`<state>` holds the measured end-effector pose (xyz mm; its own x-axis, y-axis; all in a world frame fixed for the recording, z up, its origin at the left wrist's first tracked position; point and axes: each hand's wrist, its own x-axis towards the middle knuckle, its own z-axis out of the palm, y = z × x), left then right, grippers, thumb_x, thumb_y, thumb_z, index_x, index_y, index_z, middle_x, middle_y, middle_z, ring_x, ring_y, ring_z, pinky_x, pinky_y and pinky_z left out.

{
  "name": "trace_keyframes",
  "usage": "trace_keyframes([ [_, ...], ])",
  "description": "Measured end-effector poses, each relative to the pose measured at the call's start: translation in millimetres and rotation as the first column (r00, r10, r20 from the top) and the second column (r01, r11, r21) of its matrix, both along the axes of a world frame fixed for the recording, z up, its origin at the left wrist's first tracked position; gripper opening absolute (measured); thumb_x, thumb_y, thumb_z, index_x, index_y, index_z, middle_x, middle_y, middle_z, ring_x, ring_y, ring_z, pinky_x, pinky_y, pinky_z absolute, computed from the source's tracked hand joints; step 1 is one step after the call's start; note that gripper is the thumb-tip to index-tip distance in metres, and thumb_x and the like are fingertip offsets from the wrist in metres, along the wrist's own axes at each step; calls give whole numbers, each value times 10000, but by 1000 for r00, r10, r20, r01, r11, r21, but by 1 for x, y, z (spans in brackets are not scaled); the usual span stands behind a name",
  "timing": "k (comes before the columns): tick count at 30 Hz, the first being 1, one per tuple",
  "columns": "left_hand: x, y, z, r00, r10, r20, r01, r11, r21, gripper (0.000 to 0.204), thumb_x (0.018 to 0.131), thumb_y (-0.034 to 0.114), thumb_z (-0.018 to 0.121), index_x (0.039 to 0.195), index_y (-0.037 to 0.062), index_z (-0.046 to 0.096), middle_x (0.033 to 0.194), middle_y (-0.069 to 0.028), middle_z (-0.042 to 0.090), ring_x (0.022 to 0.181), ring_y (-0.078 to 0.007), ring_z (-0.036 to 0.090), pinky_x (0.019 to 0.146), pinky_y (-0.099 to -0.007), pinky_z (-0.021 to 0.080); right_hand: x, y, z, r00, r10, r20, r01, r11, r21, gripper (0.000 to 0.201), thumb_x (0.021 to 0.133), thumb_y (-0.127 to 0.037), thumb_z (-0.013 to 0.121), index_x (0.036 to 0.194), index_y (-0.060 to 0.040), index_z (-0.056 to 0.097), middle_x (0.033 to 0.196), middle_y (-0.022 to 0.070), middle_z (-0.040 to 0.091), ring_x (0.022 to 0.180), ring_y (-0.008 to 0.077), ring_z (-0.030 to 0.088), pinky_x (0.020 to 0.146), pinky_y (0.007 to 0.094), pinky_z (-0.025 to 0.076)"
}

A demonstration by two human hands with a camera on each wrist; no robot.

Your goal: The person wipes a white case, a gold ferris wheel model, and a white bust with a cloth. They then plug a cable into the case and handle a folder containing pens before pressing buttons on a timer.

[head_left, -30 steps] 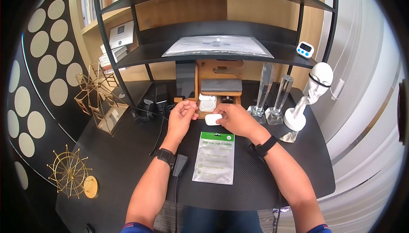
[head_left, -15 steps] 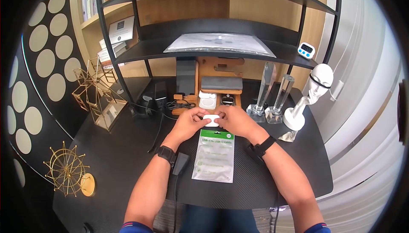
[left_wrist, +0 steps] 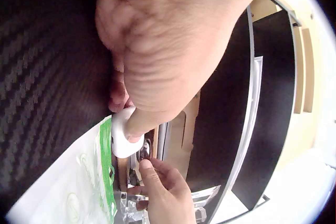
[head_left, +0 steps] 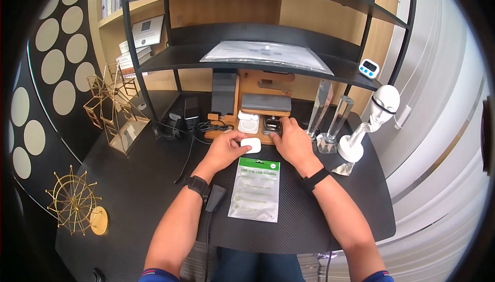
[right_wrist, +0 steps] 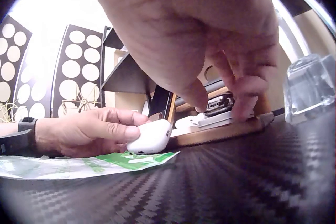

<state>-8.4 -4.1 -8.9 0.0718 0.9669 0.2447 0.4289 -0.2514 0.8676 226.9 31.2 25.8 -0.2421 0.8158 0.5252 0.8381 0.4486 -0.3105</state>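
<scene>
My left hand [head_left: 226,151] pinches a white rounded case [head_left: 251,146] by its left side, just above the green top of the cable bag [head_left: 256,190]. In the right wrist view the same case [right_wrist: 150,137] is held clear of the bag between thumb and fingers. My right hand [head_left: 295,145] reaches over the right end of the wooden stand [head_left: 266,139], thumb and fingers apart around a small dark device [right_wrist: 219,103]; whether they touch it is unclear. Left of that device, a white open case-like item [head_left: 248,123] lies on the stand.
Behind the hands rises a black shelf [head_left: 180,57] bearing a plastic-wrapped packet [head_left: 265,55] and a timer [head_left: 368,69]. Crystal pillars [head_left: 337,122] and a white head figure [head_left: 385,104] stand right. Coiled cables [head_left: 214,126], a geometric ornament [head_left: 114,109] and a gold wheel [head_left: 75,204] are left.
Both hands were on the white case half a second ago. The right hand has let go and moved up and right to the dark device; the left still holds the case.
</scene>
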Motion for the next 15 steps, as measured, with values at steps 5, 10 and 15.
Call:
trace_keyframes([
  [5,-2,1,-3,998,-68,12,67,996,55,340,905,59,857,1219,13,736,919,40,653,744,-29,568,706,-211,493,-2,-8,13,997,66,-29,-66,998,19,356,927,-214,764,1175,18,655,1152,219,697,975,427,737,827,513,597],
  [10,-3,6,-5,994,-91,60,94,994,-47,381,900,33,849,1248,8,696,1035,-3,713,790,-24,601,734,-214,524,-5,-5,7,903,423,-74,-428,899,-90,309,938,-191,750,1186,-19,684,1141,198,706,1026,410,725,876,494,582],
  [15,-5,6,-7,995,-80,58,77,996,53,449,854,116,898,1246,17,701,1097,-38,650,803,-70,611,767,-246,544,-9,-16,17,837,547,-26,-537,811,-232,360,940,-179,745,1284,-78,721,1200,166,709,1130,386,696,949,481,561],
])
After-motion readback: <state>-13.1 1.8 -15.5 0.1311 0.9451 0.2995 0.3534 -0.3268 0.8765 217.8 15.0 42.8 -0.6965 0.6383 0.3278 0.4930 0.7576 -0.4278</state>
